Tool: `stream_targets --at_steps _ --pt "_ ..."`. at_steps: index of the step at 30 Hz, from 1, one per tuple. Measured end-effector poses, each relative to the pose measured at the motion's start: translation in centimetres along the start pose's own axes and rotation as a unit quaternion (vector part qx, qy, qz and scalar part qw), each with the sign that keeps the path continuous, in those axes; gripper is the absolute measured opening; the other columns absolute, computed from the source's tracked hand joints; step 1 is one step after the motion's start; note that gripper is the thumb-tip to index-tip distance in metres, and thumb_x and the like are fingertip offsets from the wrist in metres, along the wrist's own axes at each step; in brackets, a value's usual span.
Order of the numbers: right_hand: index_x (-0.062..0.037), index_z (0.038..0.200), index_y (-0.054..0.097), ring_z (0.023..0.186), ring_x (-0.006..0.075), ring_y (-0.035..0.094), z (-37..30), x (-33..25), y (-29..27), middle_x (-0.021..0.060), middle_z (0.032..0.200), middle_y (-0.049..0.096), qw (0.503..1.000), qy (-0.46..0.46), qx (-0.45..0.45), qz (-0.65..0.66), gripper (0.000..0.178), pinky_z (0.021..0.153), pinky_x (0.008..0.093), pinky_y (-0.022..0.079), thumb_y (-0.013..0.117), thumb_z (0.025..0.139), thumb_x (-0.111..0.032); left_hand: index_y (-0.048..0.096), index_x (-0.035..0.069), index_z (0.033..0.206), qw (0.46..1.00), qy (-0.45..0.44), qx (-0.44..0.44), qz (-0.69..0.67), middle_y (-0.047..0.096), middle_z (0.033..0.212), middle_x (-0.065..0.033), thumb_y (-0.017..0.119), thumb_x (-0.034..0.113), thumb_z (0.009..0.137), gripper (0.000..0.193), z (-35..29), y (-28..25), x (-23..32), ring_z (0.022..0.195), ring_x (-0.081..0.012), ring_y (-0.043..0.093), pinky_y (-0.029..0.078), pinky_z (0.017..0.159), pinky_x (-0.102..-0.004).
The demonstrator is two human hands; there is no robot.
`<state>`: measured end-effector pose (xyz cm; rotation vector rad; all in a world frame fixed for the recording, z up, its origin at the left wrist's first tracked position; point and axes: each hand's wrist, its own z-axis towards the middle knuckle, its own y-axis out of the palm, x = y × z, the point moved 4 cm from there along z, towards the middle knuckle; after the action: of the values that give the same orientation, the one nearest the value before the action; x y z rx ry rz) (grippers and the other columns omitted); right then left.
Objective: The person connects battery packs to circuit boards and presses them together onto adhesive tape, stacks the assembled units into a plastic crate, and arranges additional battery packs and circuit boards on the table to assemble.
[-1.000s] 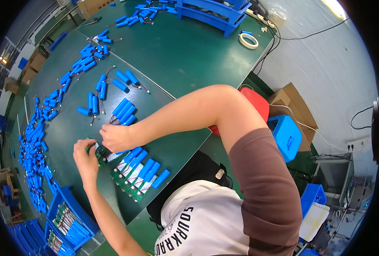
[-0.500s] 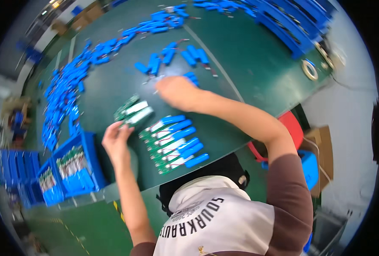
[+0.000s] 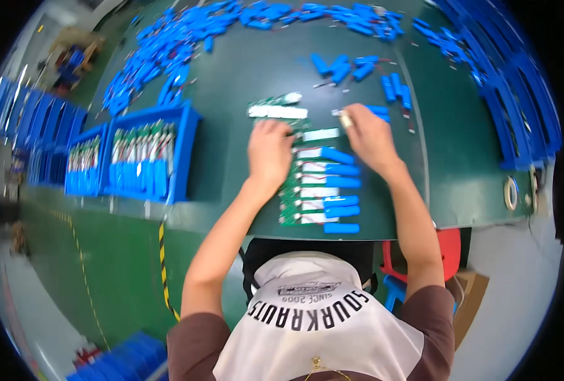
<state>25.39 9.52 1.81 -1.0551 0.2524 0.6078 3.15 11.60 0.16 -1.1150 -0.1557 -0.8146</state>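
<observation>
My left hand [image 3: 270, 152], fingers bent, is closed on the left end of a green circuit board with a white pad [image 3: 320, 134]. Just right of it, my right hand [image 3: 372, 138] has its fingers pinched together; a small pale piece shows at the fingertips, too blurred to name. Blue cylindrical batteries [image 3: 378, 113] lie beside that hand. Nearer me runs a row of green boards [image 3: 288, 202], joined by thin wires to blue batteries [image 3: 341, 228]. More white-padded boards [image 3: 278, 112] lie beyond my left fingers.
Left stands a blue bin [image 3: 190, 149] packed with boards and batteries. A long heap of blue batteries [image 3: 180, 32] curves along the table's far side. Loose batteries [image 3: 340, 68] lie ahead. Blue racks [image 3: 523, 95] and a tape roll [image 3: 511, 193] are at right, a red stool [image 3: 449, 254] below.
The view has turned. My left hand has come from the loose boards to the top of the row, where a white-padded board now lies. My right hand has drawn closer to the row.
</observation>
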Motion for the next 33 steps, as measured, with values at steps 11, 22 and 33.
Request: stream_targets --at_steps 11,22,33 --pt "-0.0053 0.107 0.062 0.086 0.0351 0.067 -0.5 -0.5 1.3 0.0137 0.097 0.067 0.990 -0.061 0.015 -0.124 0.015 0.073 0.0411 0.053 0.062 0.092 -0.004 0.075 0.007 0.096 0.731 0.491 0.057 0.470 0.065 0.114 -0.0099 0.063 0.022 0.083 0.023 9.5 1.3 0.1 0.121 -0.0285 0.051 0.039 0.103 -0.0451" --pt "-0.0051 0.108 0.061 0.089 0.0336 0.067 -0.5 -0.3 1.2 0.0132 0.099 0.066 0.989 -0.052 -0.003 -0.136 0.017 0.074 0.0405 0.053 0.061 0.091 -0.002 0.077 0.014 0.103 0.517 0.434 -0.093 0.732 0.066 0.117 -0.0059 0.060 0.027 0.091 0.025 12.3 3.9 -5.4 0.129 -0.0329 0.043 0.028 0.111 -0.0481" --pt "-0.0061 0.107 0.062 0.083 0.0318 0.067 2.1 -0.1 -1.3 0.0108 0.095 0.065 0.960 -0.068 0.019 -0.271 0.015 0.069 0.0417 0.053 0.059 0.092 -0.005 0.078 0.016 0.102 0.534 0.433 -0.116 0.717 0.066 0.117 -0.0053 0.059 0.027 0.091 0.024 11.5 4.0 -6.1 0.129 -0.0318 0.044 0.029 0.110 -0.0483"
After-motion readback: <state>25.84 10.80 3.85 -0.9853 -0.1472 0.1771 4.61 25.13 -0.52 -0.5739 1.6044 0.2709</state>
